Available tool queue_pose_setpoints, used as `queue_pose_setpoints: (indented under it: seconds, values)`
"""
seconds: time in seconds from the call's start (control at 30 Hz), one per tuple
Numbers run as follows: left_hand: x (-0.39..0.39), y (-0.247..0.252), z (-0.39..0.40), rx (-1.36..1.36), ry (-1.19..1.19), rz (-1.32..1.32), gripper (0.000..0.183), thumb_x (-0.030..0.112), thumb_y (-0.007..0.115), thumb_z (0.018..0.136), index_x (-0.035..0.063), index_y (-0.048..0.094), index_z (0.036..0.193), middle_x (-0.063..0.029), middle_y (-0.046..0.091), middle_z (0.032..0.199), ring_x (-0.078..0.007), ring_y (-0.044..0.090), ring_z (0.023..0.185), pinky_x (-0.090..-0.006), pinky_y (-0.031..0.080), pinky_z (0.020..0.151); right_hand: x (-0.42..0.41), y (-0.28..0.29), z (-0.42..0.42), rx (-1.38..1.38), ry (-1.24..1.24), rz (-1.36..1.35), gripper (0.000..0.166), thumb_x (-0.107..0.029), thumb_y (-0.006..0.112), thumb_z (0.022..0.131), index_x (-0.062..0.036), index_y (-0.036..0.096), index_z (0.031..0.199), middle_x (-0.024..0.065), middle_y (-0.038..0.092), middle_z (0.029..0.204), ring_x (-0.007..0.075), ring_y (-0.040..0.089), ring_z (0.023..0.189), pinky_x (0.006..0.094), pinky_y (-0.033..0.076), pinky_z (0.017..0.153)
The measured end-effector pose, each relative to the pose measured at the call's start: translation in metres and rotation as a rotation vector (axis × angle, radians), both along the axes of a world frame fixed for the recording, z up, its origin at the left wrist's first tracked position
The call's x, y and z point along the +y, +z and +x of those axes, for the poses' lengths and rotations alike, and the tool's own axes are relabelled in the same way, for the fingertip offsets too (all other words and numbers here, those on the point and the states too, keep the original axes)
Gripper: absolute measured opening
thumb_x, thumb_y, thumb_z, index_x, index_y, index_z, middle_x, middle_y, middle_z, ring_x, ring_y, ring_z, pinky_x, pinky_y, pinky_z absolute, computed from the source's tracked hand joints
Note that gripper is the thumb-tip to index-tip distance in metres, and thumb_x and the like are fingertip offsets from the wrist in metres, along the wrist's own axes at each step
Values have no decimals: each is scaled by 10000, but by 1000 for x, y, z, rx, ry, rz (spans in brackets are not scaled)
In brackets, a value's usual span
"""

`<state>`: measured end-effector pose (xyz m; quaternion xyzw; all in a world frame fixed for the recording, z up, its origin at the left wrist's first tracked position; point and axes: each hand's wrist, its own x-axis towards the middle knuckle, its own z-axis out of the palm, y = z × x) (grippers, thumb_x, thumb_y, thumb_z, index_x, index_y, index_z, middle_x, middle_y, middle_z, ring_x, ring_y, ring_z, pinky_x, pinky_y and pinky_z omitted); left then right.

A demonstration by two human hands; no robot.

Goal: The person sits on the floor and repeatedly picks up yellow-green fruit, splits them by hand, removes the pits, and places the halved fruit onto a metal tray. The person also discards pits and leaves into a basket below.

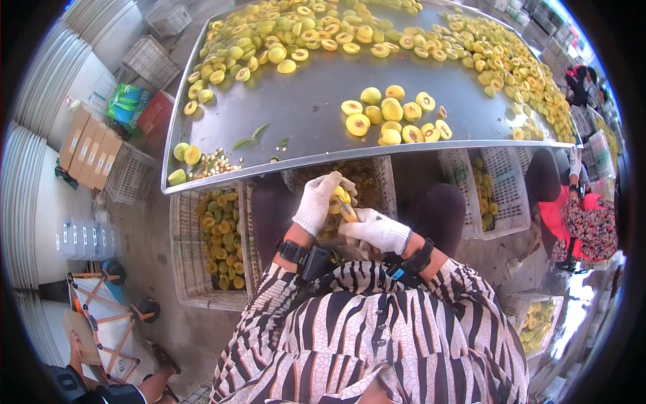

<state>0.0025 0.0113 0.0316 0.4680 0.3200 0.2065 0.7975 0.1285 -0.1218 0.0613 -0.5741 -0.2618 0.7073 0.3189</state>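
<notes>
My left hand [317,198], in a white knit glove, holds a yellow stone fruit [337,200] over a crate between my knees. My right hand [376,230], gloved too, grips a small pitting knife [349,212] by its orange-brown handle. Its tip meets the fruit; how deep it reaches is hidden. On the metal table [303,108], just beyond my hands, lies a small group of whole and halved fruits [391,109], some with brown pits showing. Below, the plastic crate [386,184] contains brownish scraps, partly covered by my hands.
Many halved fruits [282,30] line the table's far side. Pale kernels [214,162] and green leaves [251,137] lie near its left edge. A fruit-filled crate [174,252] stands left of my legs, another [504,202] right. A co-worker [588,222] sits at right; another person [121,391] is lower left.
</notes>
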Motion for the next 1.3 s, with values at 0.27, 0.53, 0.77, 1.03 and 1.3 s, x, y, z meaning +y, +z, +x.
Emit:
queue_pose_setpoints:
  seconds: [0.27,0.53,0.77,1.03,1.3]
  values:
    - [-19,-21,9,-126,275,-38,378,293,511,1031,-40,681,972,-152,707,883,-240,691,755,-364,580,721,3,-11,-12,3,-64,-40,164,-251,600,976,-97,584,1030,-27,571,734,58,496,535,244,420,458]
    - [-9,-13,-3,-210,74,-125,463,381,452,1028,-18,672,945,-154,700,895,-235,667,790,-359,560,759,6,-1,-2,-46,33,-29,217,-287,617,962,-73,619,999,42,642,743,141,609,567,297,497,510]
    - [-8,-15,-6,-169,4,56,362,301,529,1007,-6,686,898,-140,706,883,-237,683,789,-339,560,757,10,-8,-7,-672,226,316,325,-323,612,937,-29,625,1075,144,717,854,282,716,731,364,564,670]
    - [-12,-23,-13,-490,33,-115,358,356,543,1009,18,644,947,-149,683,912,-236,657,819,-380,562,781,4,1,-14,115,3,44,239,-351,630,960,-115,595,942,-29,587,715,48,543,522,206,423,452]
    - [-21,-19,6,-306,484,-402,346,352,524,1022,19,612,992,-144,663,932,-280,676,796,-434,601,726,12,-18,-17,-561,75,413,314,-315,638,901,-24,623,1018,158,692,804,323,685,724,412,549,658]
